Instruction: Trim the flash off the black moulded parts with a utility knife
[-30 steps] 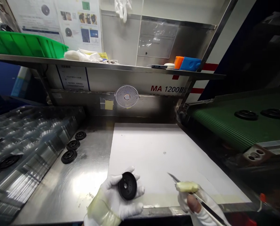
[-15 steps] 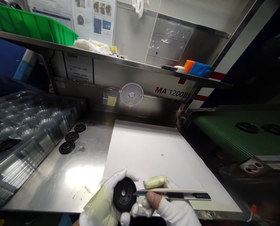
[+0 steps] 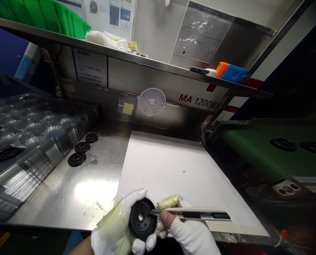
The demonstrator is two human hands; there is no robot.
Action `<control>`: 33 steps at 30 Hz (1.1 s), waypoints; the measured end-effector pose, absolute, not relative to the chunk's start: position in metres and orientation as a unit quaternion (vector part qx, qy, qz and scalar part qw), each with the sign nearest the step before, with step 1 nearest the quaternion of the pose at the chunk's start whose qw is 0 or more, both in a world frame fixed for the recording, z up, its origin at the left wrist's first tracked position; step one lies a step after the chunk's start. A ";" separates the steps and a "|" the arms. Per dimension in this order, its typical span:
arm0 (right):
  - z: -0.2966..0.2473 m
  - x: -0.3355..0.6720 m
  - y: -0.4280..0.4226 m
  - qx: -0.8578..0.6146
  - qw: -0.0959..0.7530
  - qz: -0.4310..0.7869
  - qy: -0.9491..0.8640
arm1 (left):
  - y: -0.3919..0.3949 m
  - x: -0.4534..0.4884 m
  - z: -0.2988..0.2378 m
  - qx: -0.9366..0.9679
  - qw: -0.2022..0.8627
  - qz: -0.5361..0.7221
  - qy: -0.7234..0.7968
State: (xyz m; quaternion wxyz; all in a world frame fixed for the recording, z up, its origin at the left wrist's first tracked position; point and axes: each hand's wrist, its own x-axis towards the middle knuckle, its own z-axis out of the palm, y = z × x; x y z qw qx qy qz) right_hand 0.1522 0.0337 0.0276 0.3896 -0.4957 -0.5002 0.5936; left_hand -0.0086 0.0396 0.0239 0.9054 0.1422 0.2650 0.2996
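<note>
My left hand (image 3: 118,226), in a white glove with yellowish tape over the back, is closed round a black round plastic part (image 3: 142,219) with a centre hole, held at the front edge of the bench. My right hand (image 3: 184,230), gloved with a taped fingertip and one bare fingertip, grips a slim utility knife (image 3: 195,214). The knife lies nearly level, and its blade tip touches the right rim of the black part.
A white mat (image 3: 174,173) covers the steel bench (image 3: 89,191). Three black round parts (image 3: 81,148) lie in a row at the left, beside clear blister trays (image 3: 27,138). On the right, a green conveyor (image 3: 266,152) carries two more parts. A shelf (image 3: 120,56) runs overhead.
My right hand swung the knife from pointing away on the right to lying level against the black part. Both hands came together near the bench edge, and the view tilted down.
</note>
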 end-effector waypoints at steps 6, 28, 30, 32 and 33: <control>0.026 0.153 0.029 -0.526 0.368 0.591 -0.489 | 0.038 -0.008 0.027 0.141 0.919 0.274 0.247; 0.016 0.151 0.024 -0.522 0.397 0.560 -0.506 | 0.040 -0.004 0.013 0.159 0.915 0.254 0.269; 0.016 0.152 0.024 -0.523 0.395 0.553 -0.514 | 0.040 -0.003 0.011 0.152 0.917 0.250 0.272; 0.016 0.153 0.024 -0.521 0.385 0.555 -0.521 | 0.039 -0.002 0.009 0.146 0.920 0.239 0.275; 0.016 0.154 0.023 -0.518 0.378 0.561 -0.523 | 0.039 -0.002 0.009 0.145 0.922 0.233 0.274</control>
